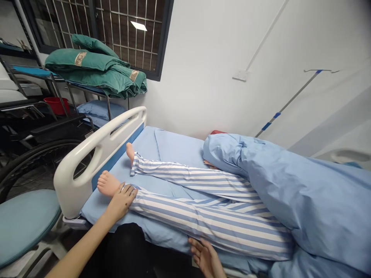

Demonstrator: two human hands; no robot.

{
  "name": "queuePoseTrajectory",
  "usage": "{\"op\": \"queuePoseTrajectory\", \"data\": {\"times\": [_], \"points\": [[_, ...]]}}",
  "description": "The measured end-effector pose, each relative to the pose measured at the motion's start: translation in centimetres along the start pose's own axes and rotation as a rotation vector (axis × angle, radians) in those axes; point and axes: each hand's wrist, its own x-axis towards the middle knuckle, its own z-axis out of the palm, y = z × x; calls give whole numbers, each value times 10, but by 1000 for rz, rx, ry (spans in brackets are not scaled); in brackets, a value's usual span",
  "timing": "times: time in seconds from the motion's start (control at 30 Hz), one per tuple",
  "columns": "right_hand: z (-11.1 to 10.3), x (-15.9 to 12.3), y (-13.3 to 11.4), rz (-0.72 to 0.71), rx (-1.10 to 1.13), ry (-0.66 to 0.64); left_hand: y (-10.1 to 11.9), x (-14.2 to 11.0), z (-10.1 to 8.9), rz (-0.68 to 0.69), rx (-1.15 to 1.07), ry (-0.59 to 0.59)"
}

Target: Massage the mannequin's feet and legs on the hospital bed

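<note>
A manikin-like figure lies on the bed in blue-and-white striped trousers (208,216), with its smooth bare near foot (108,183) and far foot (130,151) towards the footboard. My left hand (124,199) is closed over the near ankle, its fingers on the cuff of the trouser leg. Low at the bed's near edge, beside the same leg around the knee, my right hand (204,255) is open, palm turned up and fingers slightly bent. I see nothing in it. A light blue quilt (304,193) is bunched over the upper body, hiding it.
The cream footboard (84,154) rises left of the feet. Beyond it are a wheelchair (37,154), a teal stool (26,224) and a rack with folded green quilts (98,69). A drip pole (290,102) slants up by the wall. The blue bed sheet (174,144) shows around the legs.
</note>
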Motion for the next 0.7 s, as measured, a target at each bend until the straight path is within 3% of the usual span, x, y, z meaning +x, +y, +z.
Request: {"op": "queuePoseTrajectory", "data": {"times": [0.07,0.13,0.2,0.27,0.33,0.4,0.57,0.7], "points": [[-3,-6,6,-28,-178,65,5,-12,-2,-39,-45,85],[-4,-12,13,-21,-344,89,9,-27,1,-171,-121,231],[3,-20,19,24,-507,37,12,-41,11,-405,-246,384],[23,-28,22,1,-648,-75,13,-51,25,-672,-463,463],[56,-35,21,-120,-750,-221,15,-54,39,-888,-745,467],[101,-39,16,-272,-838,-340,17,-54,47,-992,-993,408],[212,-30,-2,-582,-1120,-504,12,-52,37,-905,-1244,156],[263,-16,-14,-780,-1268,-535,-7,-62,21,-887,-1308,173]]}}
